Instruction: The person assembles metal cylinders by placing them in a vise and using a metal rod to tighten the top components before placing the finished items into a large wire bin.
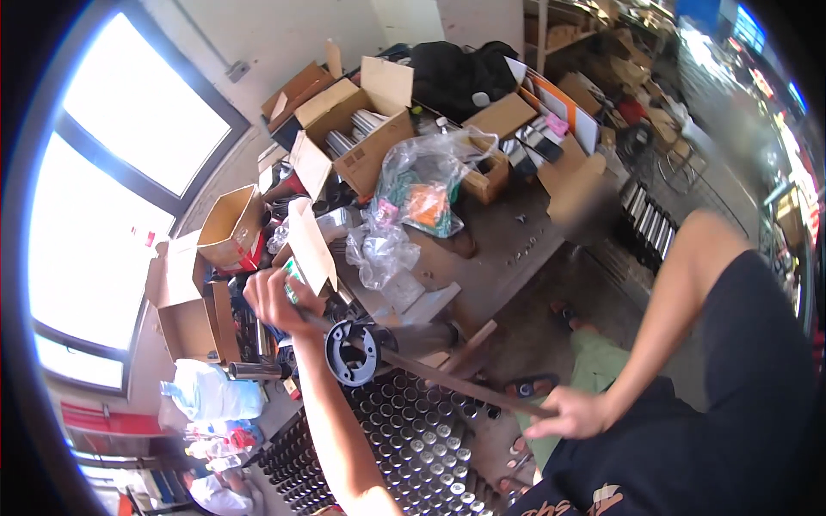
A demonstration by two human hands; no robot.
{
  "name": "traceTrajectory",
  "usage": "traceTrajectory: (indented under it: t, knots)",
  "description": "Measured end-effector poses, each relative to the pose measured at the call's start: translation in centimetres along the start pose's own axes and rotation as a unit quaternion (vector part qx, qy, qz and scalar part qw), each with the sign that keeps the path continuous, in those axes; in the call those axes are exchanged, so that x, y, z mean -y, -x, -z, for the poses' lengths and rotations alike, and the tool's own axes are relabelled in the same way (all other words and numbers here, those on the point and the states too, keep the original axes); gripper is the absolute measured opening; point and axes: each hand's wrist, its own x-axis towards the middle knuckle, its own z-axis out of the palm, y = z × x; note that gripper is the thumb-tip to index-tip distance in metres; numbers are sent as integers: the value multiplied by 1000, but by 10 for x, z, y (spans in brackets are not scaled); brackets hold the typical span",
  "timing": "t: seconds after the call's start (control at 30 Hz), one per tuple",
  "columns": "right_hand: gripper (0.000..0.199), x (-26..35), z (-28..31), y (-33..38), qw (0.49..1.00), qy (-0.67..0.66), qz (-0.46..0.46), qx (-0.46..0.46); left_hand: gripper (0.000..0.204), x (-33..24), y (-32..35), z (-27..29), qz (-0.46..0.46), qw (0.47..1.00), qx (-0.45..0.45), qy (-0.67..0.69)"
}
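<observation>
Closest to my view is the black fabric of the shorts (723, 430) filling the lower right, with my right hand (575, 413) resting just in front of it. That hand is curled around the near end of a long, thin brown metal rod (447, 376), which runs diagonally up and to the left across the picture. My left hand (274, 301) is closed around the rod's far end and also pinches a small green and white packet (292, 279). The two hands sit well apart, one at each end of the rod.

Threaded on the rod near my left hand is a round dark grey metal disc with holes around its rim (351, 351), standing on edge. Below the rod I see a tray of many upright shiny metal cylinders (404, 439) packed in rows.

Beyond my left hand, open brown cardboard boxes (353, 120) are piled on a cluttered grey workbench (508, 249), along with a crumpled clear plastic bag (422, 185) holding orange and green items. A bright window (103, 181) fills the left side.
</observation>
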Motion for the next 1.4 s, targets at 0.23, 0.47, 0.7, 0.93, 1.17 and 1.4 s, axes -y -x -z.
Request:
traceTrajectory:
  t: [0.23, 0.47, 0.7, 0.93, 1.17, 1.4]
  knots:
    - [43, -20, -144, -47, 968, -222, 114, 28, 66, -34, -39, 15, 77, 972, 201, -96]
    - [17, -16, -71, -111, 910, -121, 390, -78, 35, -210, 151, 171, 849, 427, 56, 306]
    - [76, 231, 104, -312, 535, 360, 730, -227, 48, -384, 34, 209, 834, 489, 1, 255]
    - [22, 358, 171, -415, 455, 766, 454, 4, 29, -281, -48, 78, 700, 501, 315, -400]
    - [27, 309, 165, -422, 543, 715, 435, -74, 29, -275, -50, 71, 631, 425, 347, -549]
    - [32, 261, 212, -248, 730, 563, 301, -243, 37, -247, 3, 118, 405, 555, 354, -634]
